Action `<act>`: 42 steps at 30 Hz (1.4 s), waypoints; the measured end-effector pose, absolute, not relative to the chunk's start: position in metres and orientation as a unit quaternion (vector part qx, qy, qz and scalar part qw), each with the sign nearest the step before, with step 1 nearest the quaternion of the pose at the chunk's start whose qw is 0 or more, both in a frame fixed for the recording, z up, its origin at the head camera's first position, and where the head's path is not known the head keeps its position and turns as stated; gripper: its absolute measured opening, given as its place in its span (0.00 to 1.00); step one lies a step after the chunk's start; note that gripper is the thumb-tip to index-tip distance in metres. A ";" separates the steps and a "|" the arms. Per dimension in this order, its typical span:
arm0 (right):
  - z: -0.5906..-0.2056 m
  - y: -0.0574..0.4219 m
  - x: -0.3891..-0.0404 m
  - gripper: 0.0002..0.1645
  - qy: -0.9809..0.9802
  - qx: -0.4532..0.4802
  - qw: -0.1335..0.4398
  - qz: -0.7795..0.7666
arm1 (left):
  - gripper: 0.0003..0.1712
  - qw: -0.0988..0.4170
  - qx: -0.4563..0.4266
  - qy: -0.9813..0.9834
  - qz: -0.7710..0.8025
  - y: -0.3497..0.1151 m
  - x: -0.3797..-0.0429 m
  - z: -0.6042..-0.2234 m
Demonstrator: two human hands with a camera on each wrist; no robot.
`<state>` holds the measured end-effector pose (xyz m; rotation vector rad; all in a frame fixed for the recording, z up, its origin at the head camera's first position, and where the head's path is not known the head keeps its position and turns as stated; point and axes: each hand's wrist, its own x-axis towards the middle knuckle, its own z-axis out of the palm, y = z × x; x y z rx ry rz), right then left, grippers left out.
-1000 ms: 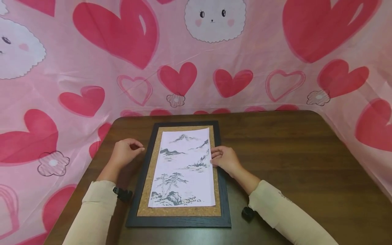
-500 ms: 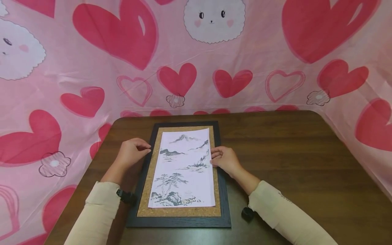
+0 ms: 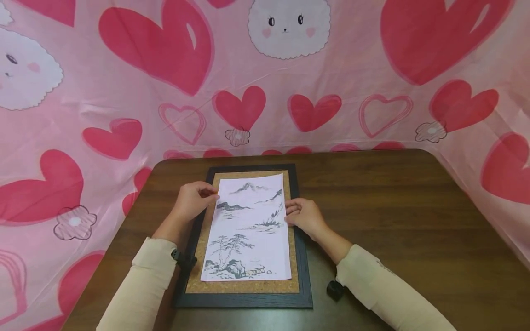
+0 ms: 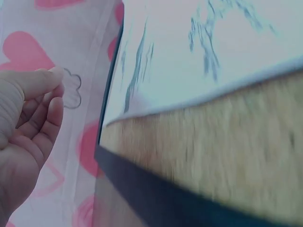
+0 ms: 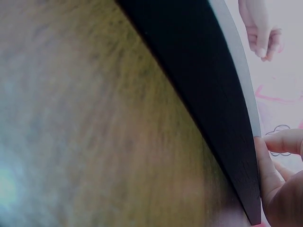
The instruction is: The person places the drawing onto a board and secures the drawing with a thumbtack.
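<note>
Head view: relaxed right hand (image 3: 305, 215) touches paper (image 3: 250, 218), apparently steadying it; left hand (image 3: 192, 201) sits left, grip unclear.

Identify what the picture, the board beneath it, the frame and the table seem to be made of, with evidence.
Picture: likely matte paper; thin, slightly curled along its right edge.
Board: apparently cork, dull; tan and speckled.
Frame: probably wood, coloured black; faint grain lines.
Table: wood or wood-look laminate; brown streaks, soft sheen at the front.
</note>
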<state>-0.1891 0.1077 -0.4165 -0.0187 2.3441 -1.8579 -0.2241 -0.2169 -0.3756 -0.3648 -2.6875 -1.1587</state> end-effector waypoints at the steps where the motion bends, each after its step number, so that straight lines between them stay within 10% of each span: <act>1: -0.416 0.108 -0.189 0.25 0.782 -0.005 0.075 -0.618 | 0.11 0.091 -0.122 -0.904 -0.401 -0.214 -0.225 -0.376; 19: -0.418 0.106 -0.187 0.24 0.785 -0.006 0.072 -0.616 | 0.11 0.023 -0.047 -0.888 -0.456 -0.171 -0.260 -0.387; 42: -0.419 0.109 -0.188 0.23 0.783 -0.025 0.061 -0.619 | 0.07 0.060 -0.051 -0.917 -0.390 -0.147 -0.303 -0.408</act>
